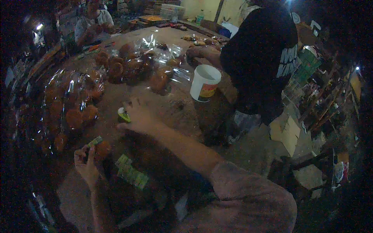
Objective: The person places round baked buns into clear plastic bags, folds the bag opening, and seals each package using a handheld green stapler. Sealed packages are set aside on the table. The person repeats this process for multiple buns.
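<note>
reaching forward over the table, your right hand lies palm down with fingers spread loosely, its fingertips just beside a small green-and-white object (possibly a tape roll, the light is too dim to tell) without clearly gripping it. your left hand is raised near the table's front edge, thumb and fingers pinched on a small green label, just beside an orange bun. a strip of green labels lies below it. bagged buns crowd the left side; a white bucket stands farther back beside a person in black.
</note>
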Demonstrator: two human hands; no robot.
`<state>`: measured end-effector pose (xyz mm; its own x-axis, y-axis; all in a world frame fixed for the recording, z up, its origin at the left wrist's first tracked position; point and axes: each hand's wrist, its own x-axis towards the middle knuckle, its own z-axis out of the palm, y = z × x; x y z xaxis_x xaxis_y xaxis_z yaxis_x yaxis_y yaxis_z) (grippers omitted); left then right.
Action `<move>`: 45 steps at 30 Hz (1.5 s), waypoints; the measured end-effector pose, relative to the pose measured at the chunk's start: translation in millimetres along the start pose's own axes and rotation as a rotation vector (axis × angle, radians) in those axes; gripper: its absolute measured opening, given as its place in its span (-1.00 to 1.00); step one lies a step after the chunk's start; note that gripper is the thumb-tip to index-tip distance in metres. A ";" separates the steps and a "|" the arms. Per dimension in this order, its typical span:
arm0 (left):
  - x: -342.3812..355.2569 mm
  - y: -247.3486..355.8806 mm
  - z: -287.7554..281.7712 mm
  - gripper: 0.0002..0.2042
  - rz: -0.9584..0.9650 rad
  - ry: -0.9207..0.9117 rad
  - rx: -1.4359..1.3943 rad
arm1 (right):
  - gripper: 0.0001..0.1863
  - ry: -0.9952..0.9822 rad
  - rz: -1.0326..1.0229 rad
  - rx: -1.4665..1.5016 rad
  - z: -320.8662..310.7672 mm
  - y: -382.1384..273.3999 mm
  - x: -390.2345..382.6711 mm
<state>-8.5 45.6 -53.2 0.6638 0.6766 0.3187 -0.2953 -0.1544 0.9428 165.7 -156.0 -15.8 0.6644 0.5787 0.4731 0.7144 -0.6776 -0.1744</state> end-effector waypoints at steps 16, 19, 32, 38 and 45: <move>-6.2 8.9 5.9 -0.70 0.106 0.006 0.204 | -0.58 0.074 0.082 1.113 28.1 -42.7 18.2; -6.3 14.1 6.4 -0.71 0.082 0.004 0.189 | -0.67 0.063 0.101 1.366 23.3 -69.9 36.4; -11.1 24.5 15.3 -0.75 0.037 0.016 0.131 | -0.49 0.133 0.262 1.729 12.9 -114.7 26.7; -30.8 39.3 38.1 -0.76 -0.050 0.021 0.014 | -0.61 0.257 0.383 1.251 -18.1 -107.3 20.6; -26.5 55.6 40.4 -0.72 0.063 0.060 0.215 | -0.64 0.323 0.231 1.647 4.1 -87.7 36.0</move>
<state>-14.8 -10.0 -5.3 0.6043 0.7015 0.3777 -0.1778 -0.3434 0.9222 127.8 -73.9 13.0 0.8597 0.2920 0.4190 0.2079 0.5492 -0.8094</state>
